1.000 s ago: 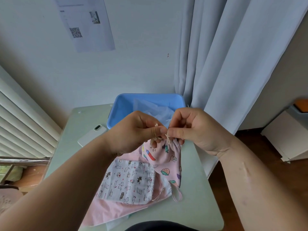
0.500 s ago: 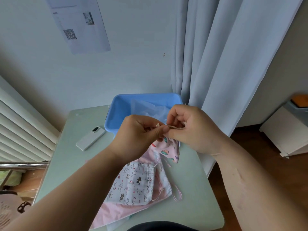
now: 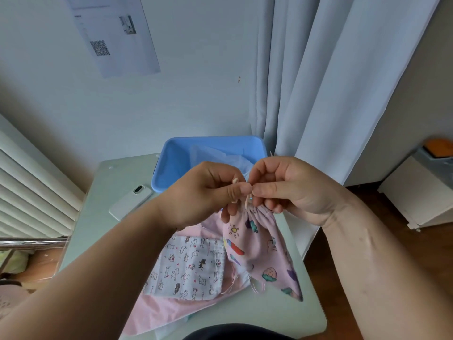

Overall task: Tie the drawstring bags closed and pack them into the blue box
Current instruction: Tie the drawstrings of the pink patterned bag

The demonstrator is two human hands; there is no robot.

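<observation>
Head camera looks down on both hands, raised just on the person's side of the blue box, with the pink printed drawstring bag hanging from them above the table. Left hand pinches the cream cord between thumb and curled forefinger, and a short loop of it shows above the thumb. Right hand pinches the same cord with thumb and forefinger, its thumb tip almost meeting the left one, directly above the bag's gathered mouth. The mouth is puckered shut, so the step in hand looks like forming or snugging the knot. To do it well, I would hold the gathers closed with the lower fingers while drawing the two cord ends apart evenly, so the knot seats against the fabric rather than partway up the cord. Uneven pulling could let the mouth slacken or leave a knot that slips. Whether a knot has been thrown is hidden behind the fingertips. Nearer the person than the box, a grey cat-print bag lies flat on plain pink cloth, probably another bag, and both seem to be waiting their turn. A white phone lies just left of the box. Inside the box only some clear plastic shows, and no tied bag can be seen there.
</observation>
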